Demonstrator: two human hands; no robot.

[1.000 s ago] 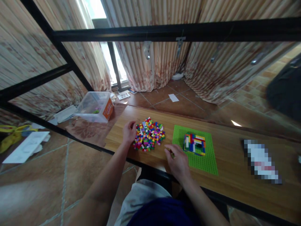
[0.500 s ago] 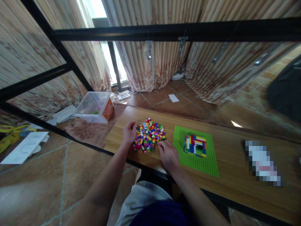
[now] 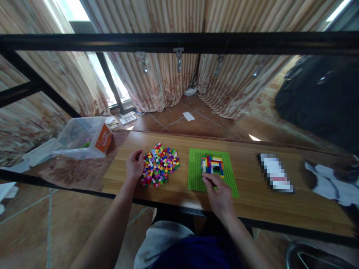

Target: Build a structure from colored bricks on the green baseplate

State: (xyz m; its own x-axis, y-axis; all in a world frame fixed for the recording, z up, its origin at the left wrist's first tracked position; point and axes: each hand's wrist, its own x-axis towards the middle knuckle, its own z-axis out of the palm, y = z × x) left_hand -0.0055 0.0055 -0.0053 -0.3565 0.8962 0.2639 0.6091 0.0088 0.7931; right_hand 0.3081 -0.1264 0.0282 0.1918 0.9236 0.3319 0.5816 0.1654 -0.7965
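A loose pile of small colourful toy bricks [image 3: 159, 164] lies on the wooden table. My left hand [image 3: 135, 164] rests at the pile's left edge, fingers loosely bent and a gap showing beside the thumb; I see nothing in it. To the right lies a green baseplate [image 3: 193, 172] bearing a low, square-walled build of bricks [image 3: 213, 161] in red, yellow, blue and white. My right hand [image 3: 220, 194] is over the baseplate's near part, thumb and fingertips pinched together at the build's near left corner. Whatever is between those fingertips is hidden or too small to name.
A pixelated flat object [image 3: 276, 173] lies on the table [image 3: 246, 186], right of the baseplate, with crumpled white material [image 3: 331, 183] beyond it. A clear plastic box [image 3: 84, 138] stands past the left end. A black metal bar [image 3: 157, 43] crosses in front of the curtains.
My right hand has moved from the brick pile's right edge to the build on the baseplate. My left hand stays by the pile. The view has turned to the right.
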